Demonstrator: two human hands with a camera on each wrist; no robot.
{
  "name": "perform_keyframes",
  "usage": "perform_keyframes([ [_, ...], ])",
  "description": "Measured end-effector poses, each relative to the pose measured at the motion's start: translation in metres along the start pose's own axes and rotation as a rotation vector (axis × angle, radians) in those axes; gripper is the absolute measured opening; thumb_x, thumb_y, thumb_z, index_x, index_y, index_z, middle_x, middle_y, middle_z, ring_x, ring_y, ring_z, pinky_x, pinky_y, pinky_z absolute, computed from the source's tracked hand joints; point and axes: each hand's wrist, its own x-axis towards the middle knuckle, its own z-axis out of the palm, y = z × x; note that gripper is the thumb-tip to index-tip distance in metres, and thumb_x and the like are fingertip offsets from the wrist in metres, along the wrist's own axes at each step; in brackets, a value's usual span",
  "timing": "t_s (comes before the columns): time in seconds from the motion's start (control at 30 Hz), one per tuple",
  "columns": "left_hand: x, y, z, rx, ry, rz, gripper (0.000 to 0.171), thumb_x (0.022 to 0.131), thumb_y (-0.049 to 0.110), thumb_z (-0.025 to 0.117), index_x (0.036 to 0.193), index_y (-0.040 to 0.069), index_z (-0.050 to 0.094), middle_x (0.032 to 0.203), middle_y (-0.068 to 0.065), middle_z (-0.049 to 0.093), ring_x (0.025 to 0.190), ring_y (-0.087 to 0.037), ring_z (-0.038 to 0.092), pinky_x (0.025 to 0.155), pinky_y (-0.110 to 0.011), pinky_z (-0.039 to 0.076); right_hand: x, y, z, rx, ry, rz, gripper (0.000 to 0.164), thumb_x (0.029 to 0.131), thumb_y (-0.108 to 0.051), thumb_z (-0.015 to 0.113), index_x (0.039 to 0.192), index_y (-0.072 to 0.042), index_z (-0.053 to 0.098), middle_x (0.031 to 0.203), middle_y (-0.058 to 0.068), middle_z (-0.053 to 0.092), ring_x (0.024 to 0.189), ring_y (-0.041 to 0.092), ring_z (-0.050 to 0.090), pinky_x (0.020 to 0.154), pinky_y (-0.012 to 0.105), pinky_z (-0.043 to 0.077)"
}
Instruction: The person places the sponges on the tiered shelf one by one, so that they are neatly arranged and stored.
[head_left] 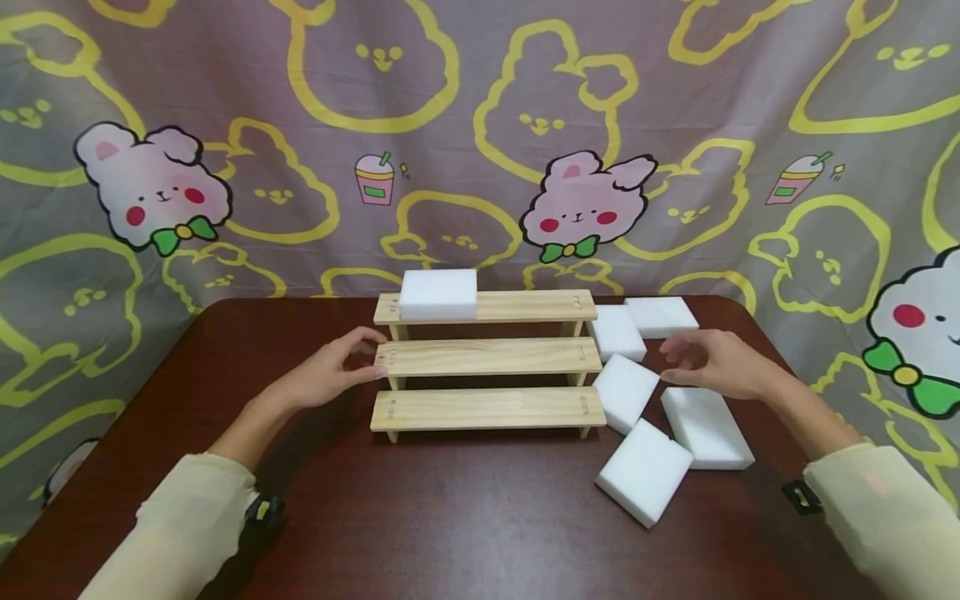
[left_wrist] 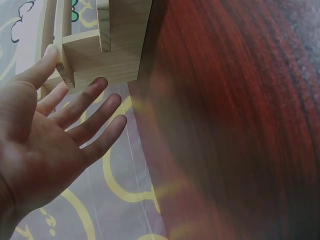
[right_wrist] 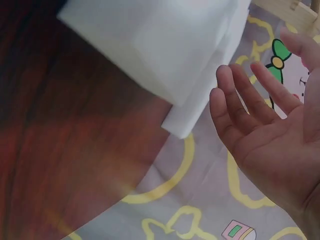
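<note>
Two sleeves (head_left: 176, 521); left hand (head_left: 330, 368) apparently pinching one three-tier rack (head_left: 487, 408), right hand (head_left: 720, 362) released; six blocks (head_left: 643, 471).

Patterned cloth (head_left: 465, 158) hangs behind a seemingly wooden table (head_left: 465, 517)

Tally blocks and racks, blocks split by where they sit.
White blocks on the table: 5
White block on the wooden rack: 1
Wooden rack: 1
Total: 7

Left grip (left_wrist: 52, 131): palm toward camera, fingers spread, thumb at board edge of wooden rack (left_wrist: 100, 62). Reddish-brown tabletop (left_wrist: 235, 120) fills right side; yellow-patterned cloth (left_wrist: 117, 162) beyond.
</note>
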Motion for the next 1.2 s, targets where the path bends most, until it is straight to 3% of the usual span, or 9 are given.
perform_keyframes([
  [0.5,-0.001,-0.001,0.001,-0.012,-0.001,0.0,0.044,0.104,0.017,0.066,0.138,-0.003,0.048,0.125,-0.023,0.065,0.117,-0.039,0.061,0.09,-0.05,0.052,-0.013,0.009,0.0,0.011,-0.142,0.078,0.055,0.086,-0.04,0.085,0.118,0.0,0.068,0.102,0.006,0.069,0.088,0.019,0.064,0.07,0.034,0.052],
  [0.77,-0.001,-0.001,0.0,-0.001,0.001,0.004,0.043,0.104,0.017,0.066,0.138,-0.003,0.048,0.125,-0.023,0.065,0.117,-0.038,0.062,0.089,-0.049,0.051,-0.013,0.009,0.002,-0.059,-0.145,0.107,0.059,0.083,-0.045,0.086,0.116,0.001,0.068,0.099,0.006,0.068,0.088,0.021,0.064,0.072,0.036,0.051],
  [1.03,-0.001,-0.001,0.0,0.003,0.002,0.0,0.044,0.104,0.018,0.066,0.139,-0.002,0.047,0.126,-0.024,0.065,0.118,-0.039,0.061,0.093,-0.052,0.048,-0.014,0.013,0.01,-0.11,-0.204,0.175,0.064,0.08,-0.047,0.087,0.116,0.002,0.067,0.095,0.007,0.062,0.088,0.024,0.057,0.068,0.035,0.045],
  [1.2,-0.001,-0.001,0.0,-0.003,0.002,-0.005,0.044,0.104,0.018,0.066,0.139,-0.002,0.047,0.126,-0.023,0.065,0.119,-0.039,0.061,0.093,-0.052,0.049,-0.014,0.013,0.013,-0.123,-0.181,0.191,0.063,0.079,-0.045,0.087,0.114,0.003,0.067,0.093,0.008,0.061,0.087,0.026,0.056,0.067,0.035,0.043],
])
